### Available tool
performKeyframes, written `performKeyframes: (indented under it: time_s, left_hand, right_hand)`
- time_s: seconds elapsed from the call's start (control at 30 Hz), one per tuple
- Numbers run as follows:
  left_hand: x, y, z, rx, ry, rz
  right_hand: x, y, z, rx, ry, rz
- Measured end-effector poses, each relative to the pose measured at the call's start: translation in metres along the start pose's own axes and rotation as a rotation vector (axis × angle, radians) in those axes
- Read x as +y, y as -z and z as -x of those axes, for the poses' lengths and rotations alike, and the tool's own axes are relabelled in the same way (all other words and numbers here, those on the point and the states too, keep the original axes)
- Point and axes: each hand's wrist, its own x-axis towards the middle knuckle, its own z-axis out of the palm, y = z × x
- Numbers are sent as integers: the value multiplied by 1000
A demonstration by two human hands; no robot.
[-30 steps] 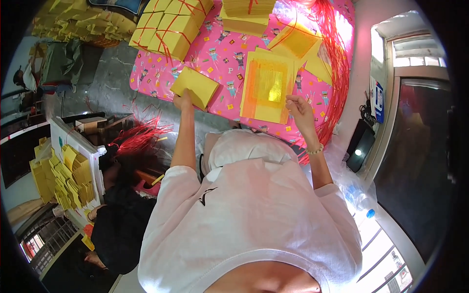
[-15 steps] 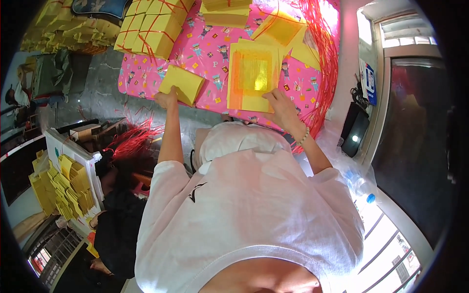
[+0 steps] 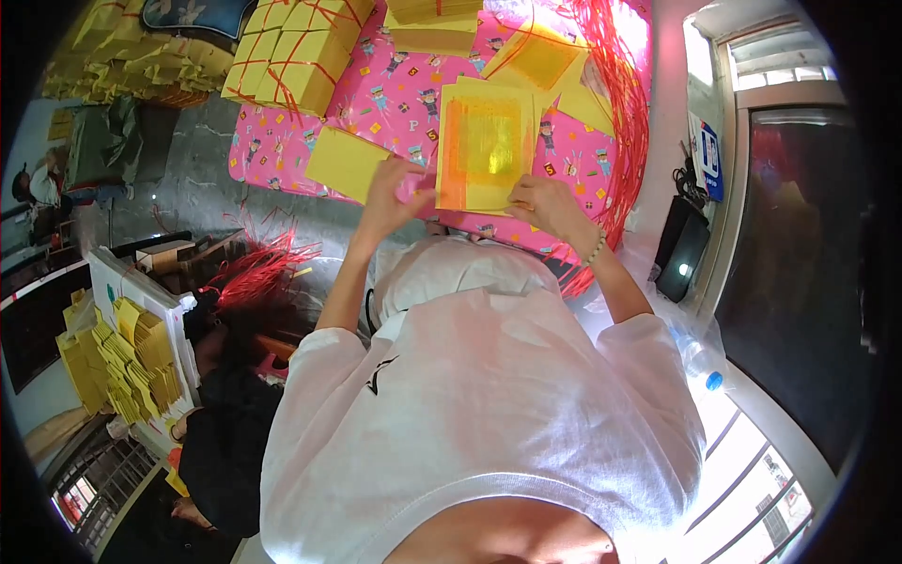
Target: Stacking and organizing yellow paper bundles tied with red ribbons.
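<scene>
A stack of yellow paper sheets with an orange band and a shiny gold foil square (image 3: 484,141) lies on the pink table in front of me. At its lower right corner my right hand (image 3: 552,205) pinches the edge of the top sheet. My left hand (image 3: 390,199), fingers apart and holding nothing, hovers by the lower left edge of that stack. Just left of it rests a folded yellow paper piece (image 3: 343,164), its right end partly hidden behind my left hand.
Bundles of yellow paper tied with red string (image 3: 296,61) stand at the table's far left. Another yellow stack (image 3: 432,33) and loose foil sheets (image 3: 540,56) lie farther back. Red plastic strings (image 3: 625,122) hang along the right side. A co-worker's dark sleeve (image 3: 230,451) shows lower left.
My left hand has let go of the folded yellow paper and moved right to the foil stack. My right hand has shifted slightly at the corner.
</scene>
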Motion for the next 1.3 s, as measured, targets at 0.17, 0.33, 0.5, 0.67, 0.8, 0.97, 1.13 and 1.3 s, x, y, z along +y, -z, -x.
performKeyframes:
  time_s: [0.17,0.33,0.5,0.67,0.8,0.97,1.13,1.3]
  left_hand:
    - [22,-18,-1,-383,-242,-205]
    - [14,-22,-5,-435,-199,-217]
    - [14,-22,-8,-462,-157,-168]
    - [16,-23,-8,-444,-126,-123]
    - [16,-23,-8,-439,-130,-122]
    - [18,-23,-8,-428,-112,-110]
    - [14,-23,-8,-439,-115,-99]
    - [26,-22,-12,-475,-115,-132]
  right_hand:
    - [3,4,-5,-25,-13,-3]
    - [9,6,-10,-36,-15,-21]
    - [17,5,-13,-30,-91,-165]
    - [28,2,-15,-52,-126,-286]
    - [34,-2,-17,-72,-151,-375]
    - [37,-3,-20,-89,-163,-383]
    - [39,-2,-21,-94,-164,-396]
    - [30,6,-21,-87,-147,-341]
